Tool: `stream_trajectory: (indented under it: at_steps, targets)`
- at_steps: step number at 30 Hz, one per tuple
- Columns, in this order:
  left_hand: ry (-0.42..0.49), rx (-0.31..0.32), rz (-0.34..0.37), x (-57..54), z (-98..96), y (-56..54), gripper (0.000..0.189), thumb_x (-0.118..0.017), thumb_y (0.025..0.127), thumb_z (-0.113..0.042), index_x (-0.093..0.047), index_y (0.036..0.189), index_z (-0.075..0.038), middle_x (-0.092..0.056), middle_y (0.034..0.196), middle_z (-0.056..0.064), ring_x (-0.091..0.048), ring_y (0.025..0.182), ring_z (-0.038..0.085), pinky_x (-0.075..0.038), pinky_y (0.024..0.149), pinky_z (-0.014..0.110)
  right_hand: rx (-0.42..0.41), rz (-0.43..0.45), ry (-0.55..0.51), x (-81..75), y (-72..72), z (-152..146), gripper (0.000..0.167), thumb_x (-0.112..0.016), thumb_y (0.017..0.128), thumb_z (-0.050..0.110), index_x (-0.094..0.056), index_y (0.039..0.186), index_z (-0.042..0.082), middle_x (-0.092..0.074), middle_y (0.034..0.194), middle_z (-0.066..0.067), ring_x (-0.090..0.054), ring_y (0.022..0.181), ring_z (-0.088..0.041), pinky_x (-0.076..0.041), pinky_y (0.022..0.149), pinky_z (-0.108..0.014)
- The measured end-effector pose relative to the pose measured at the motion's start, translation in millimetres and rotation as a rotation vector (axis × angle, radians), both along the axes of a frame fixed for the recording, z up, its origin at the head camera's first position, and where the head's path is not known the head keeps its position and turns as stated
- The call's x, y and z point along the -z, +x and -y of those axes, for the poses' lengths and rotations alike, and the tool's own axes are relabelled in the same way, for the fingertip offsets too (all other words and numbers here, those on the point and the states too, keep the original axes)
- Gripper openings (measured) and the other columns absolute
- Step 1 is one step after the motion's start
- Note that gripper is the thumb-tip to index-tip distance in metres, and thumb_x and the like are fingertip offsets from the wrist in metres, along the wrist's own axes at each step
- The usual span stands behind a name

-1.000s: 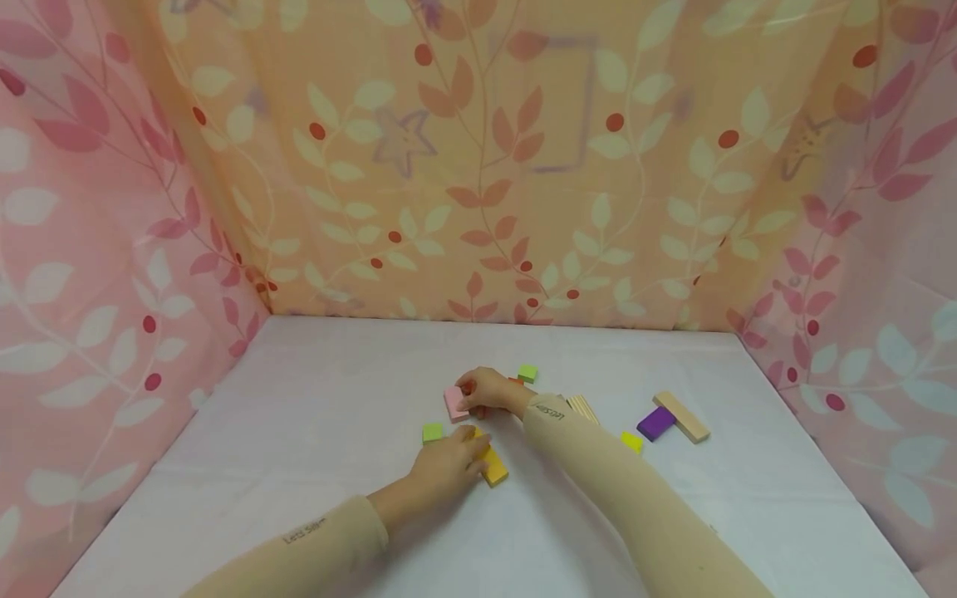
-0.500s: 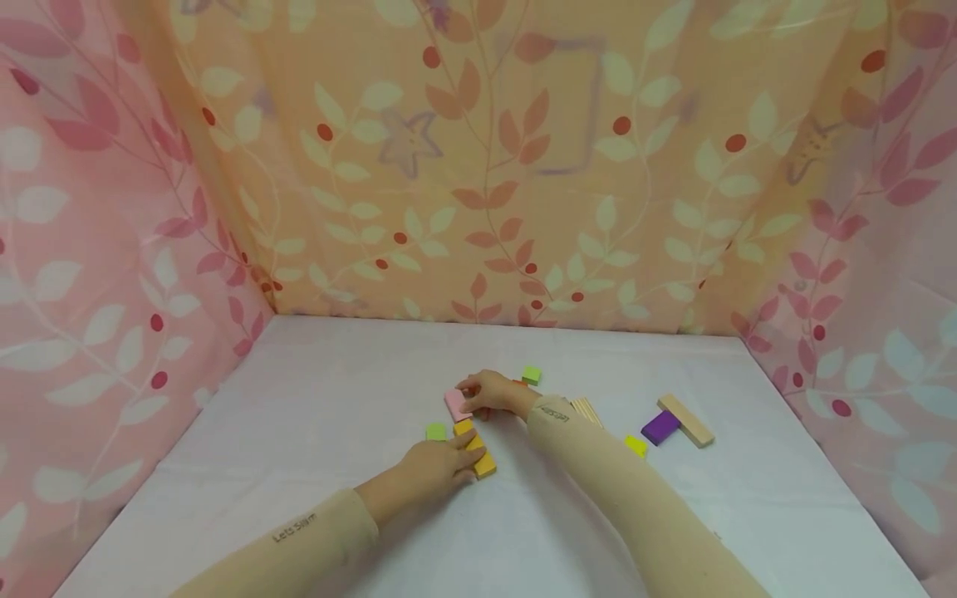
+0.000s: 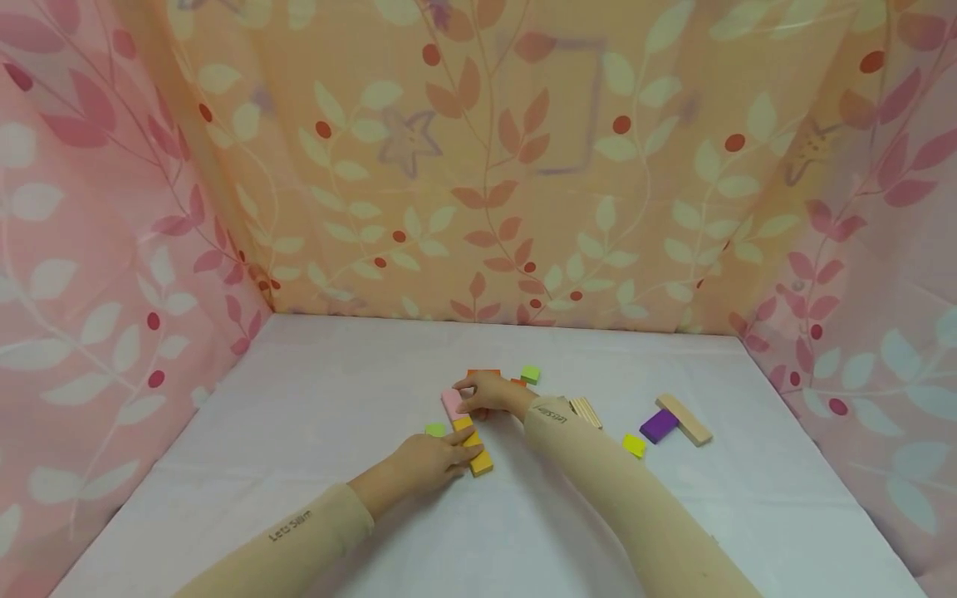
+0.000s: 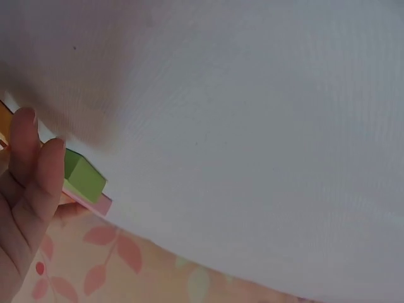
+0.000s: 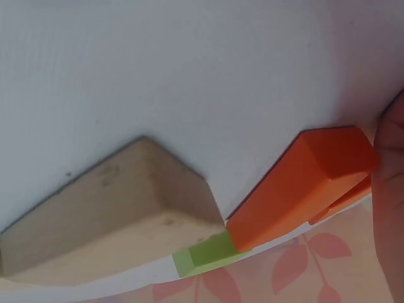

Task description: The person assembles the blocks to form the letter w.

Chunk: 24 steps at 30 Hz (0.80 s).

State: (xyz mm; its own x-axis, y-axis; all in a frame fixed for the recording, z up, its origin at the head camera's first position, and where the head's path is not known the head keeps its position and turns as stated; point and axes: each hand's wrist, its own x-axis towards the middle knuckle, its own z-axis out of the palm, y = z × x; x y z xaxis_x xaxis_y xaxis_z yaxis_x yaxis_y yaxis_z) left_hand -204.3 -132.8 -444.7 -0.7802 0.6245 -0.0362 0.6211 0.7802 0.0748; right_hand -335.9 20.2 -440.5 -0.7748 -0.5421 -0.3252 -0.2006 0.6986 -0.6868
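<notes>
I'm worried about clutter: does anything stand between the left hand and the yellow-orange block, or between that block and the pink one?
Nothing visible does. The left hand touches the yellow-orange block, whose far end appears to meet the pink block. The green block lies close by to the left, outside that line.

Pink block (image 3: 450,404), amber block (image 3: 483,464), lime green block (image 3: 435,429), purple block (image 3: 658,427) — then a pale tan block (image 3: 685,421). Sleeves (image 3: 321,544) are beige with dark lettering (image 3: 290,526), tabletop (image 3: 336,386) just white, and the back cloth (image 3: 553,274) is peachy orange — cream and coral leaves (image 3: 468,80), plus red dots (image 3: 621,124).
</notes>
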Motion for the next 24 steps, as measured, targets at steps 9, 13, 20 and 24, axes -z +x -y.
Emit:
stream_trajectory:
  at_steps: [9, 13, 20, 24]
  targets:
    - [-0.007, 0.02, 0.003, 1.7, 2.2, -0.9, 0.039, -0.059, 0.097, -0.027, -0.059, 0.136, -0.023, -0.05, 0.145, 0.005, -0.062, 0.063, 0.019, -0.05, 0.059, 0.032, -0.001, 0.005, -0.01, -0.7, 0.7, -1.9, 0.052, -0.073, 0.088, 0.018, -0.057, 0.137, 0.01, -0.049, 0.067, -0.001, -0.048, 0.052, -0.011, -0.043, 0.052, -0.02]
    - [-0.008, 0.031, 0.002, 2.3, 2.0, -1.4, 0.039, -0.059, 0.097, -0.026, -0.059, 0.136, -0.021, -0.049, 0.145, 0.006, -0.065, 0.074, 0.02, -0.052, 0.063, 0.032, -0.003, -0.001, -0.002, -1.3, 1.4, -1.6, 0.052, -0.072, 0.089, 0.018, -0.057, 0.137, 0.011, -0.051, 0.067, 0.0, -0.049, 0.053, -0.011, -0.044, 0.053, -0.021]
    - [-0.047, 0.017, 0.007, 4.3, 1.0, -0.9, 0.04, -0.055, 0.099, -0.028, -0.056, 0.139, -0.021, -0.047, 0.146, 0.007, -0.066, 0.083, 0.023, -0.054, 0.068, 0.034, -0.023, -0.001, -0.005, -2.0, 3.0, -1.2, 0.052, -0.071, 0.09, 0.018, -0.055, 0.139, 0.01, -0.051, 0.066, -0.001, -0.05, 0.054, -0.012, -0.045, 0.054, -0.021]
    - [-0.079, 0.005, 0.018, 5.2, 0.5, 0.1, 0.041, -0.051, 0.101, -0.03, -0.052, 0.142, -0.023, -0.043, 0.15, 0.005, -0.064, 0.084, 0.023, -0.053, 0.068, 0.034, -0.02, 0.003, -0.007, -0.7, 2.2, -1.9, 0.053, -0.07, 0.091, 0.018, -0.053, 0.141, 0.01, -0.052, 0.069, -0.002, -0.05, 0.057, -0.012, -0.045, 0.056, -0.021]
